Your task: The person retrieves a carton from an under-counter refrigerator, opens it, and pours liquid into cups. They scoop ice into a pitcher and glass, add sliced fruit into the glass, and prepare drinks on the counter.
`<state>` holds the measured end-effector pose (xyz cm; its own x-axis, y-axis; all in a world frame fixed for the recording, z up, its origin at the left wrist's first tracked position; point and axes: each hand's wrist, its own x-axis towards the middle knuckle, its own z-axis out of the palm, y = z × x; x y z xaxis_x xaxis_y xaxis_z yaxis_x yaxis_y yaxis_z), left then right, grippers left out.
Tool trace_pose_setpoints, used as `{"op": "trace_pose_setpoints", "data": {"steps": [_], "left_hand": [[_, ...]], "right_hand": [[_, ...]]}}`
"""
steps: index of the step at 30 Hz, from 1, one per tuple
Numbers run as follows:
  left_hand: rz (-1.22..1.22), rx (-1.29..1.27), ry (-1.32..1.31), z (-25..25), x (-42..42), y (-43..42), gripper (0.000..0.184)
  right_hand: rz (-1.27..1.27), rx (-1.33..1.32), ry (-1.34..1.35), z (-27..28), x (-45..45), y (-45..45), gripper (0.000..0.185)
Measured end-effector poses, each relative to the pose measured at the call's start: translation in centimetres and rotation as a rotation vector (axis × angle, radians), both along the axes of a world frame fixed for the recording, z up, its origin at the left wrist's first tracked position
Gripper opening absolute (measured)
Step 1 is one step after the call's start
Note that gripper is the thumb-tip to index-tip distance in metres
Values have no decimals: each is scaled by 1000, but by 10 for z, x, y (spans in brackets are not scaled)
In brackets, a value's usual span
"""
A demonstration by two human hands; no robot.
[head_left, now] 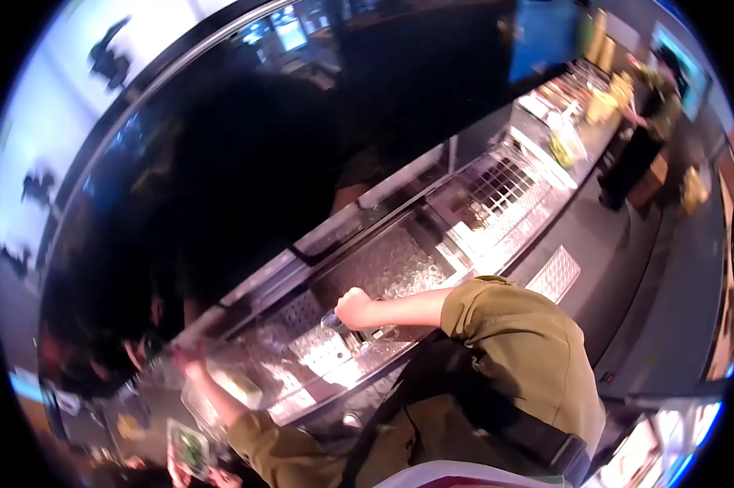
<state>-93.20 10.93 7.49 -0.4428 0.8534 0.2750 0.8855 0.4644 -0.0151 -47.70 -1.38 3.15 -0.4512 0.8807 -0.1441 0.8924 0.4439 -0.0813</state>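
My right hand [355, 308] is closed in a fist over the near side of the steel ice bin [334, 282]. Clear ice [408, 272] fills the bin just beyond it. Something shiny shows under the fist, but what it grips is hidden. Away to the left, my left hand [191, 356] reaches over the far end of the counter. Motion smears its fingers, so whether it holds anything does not show. Below that wrist stands a pale translucent container [238, 389]. A perforated metal plate [321, 351] lies between my two arms.
Another person's hands [177, 470] hold a clear tub of greens [191, 450] at lower left. A dark glossy panel [245, 179] rises behind the counter. A black grid rack [501, 193] sits right of the ice. Farther right, a co-worker [655, 114] stands by food containers.
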Motion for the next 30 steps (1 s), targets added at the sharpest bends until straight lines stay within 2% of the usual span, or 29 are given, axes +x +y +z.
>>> {"op": "trace_pose_setpoints", "data": {"steps": [2, 4, 6, 8, 10, 11, 12, 14, 16, 17, 18, 20, 21, 22, 24, 25, 26, 27, 28, 29, 30], "left_hand": [[-8, 27, 109, -23, -20, 9, 114], [109, -146, -52, 0, 3, -2, 117], [152, -140, -54, 3, 9, -1, 119], [206, -222, -69, 2, 6, 4, 121], [207, -250, -98, 5, 14, 1, 121], [198, -248, -108, 2, 9, 1, 120], [187, -245, -118, -7, -1, 3, 119], [175, -234, -130, -5, 1, 10, 117], [180, -227, -140, 3, 12, 3, 115], [140, -168, -24, -7, 4, 6, 110], [163, -194, -25, -8, 5, 10, 112], [211, -251, -27, -5, 8, 11, 117], [253, -216, -2, -3, 19, 8, 107], [273, -237, -13, -8, 15, 15, 110], [320, -276, -29, -12, 4, 25, 115], [348, -268, -49, -6, 13, 23, 116], [363, -250, -44, 1, 21, 22, 116], [377, -231, -44, 7, 33, 22, 117], [393, -213, -46, 13, 46, 19, 117], [367, -158, -20, 23, 64, 8, 109], [301, -74, 10, 23, 71, -2, 104]], "right_hand": [[-45, -45, -77, 19, 9, -4, 13], [-113, -141, -217, -3, 6, 4, 14], [-167, -295, -349, -54, -9, 26, 13], [77, -400, -513, -115, -20, 35, 13], [257, -652, -739, -190, -42, 51, 27], [157, -312, -188, -194, -9, 25, 30], [74, -382, 36, -181, 13, 16, 27], [56, -353, 205, -203, 30, 16, 24], [-213, -688, 323, -205, 48, 16, 25], [-246, -786, 451, -179, 67, 5, 29], [-279, -749, 507, -133, 88, -13, 30], [-290, -653, 858, -177, 109, -21, 32], [-372, -799, 1047, -200, 116, -21, 36], [-437, -826, 1119, -200, 125, -25, 38], [-477, -632, 1197, -223, 139, -21, 36], [-347, -271, 879, -210, 151, -16, 32], [-447, -143, 899, -161, 164, -20, 27], [-551, 91, 982, -110, 177, -22, 15], [-526, 425, 1006, -61, 200, -23, 9], [-659, 757, 994, 4, 215, -31, 7], [-687, 1006, 992, 60, 237, -39, 7]]}}
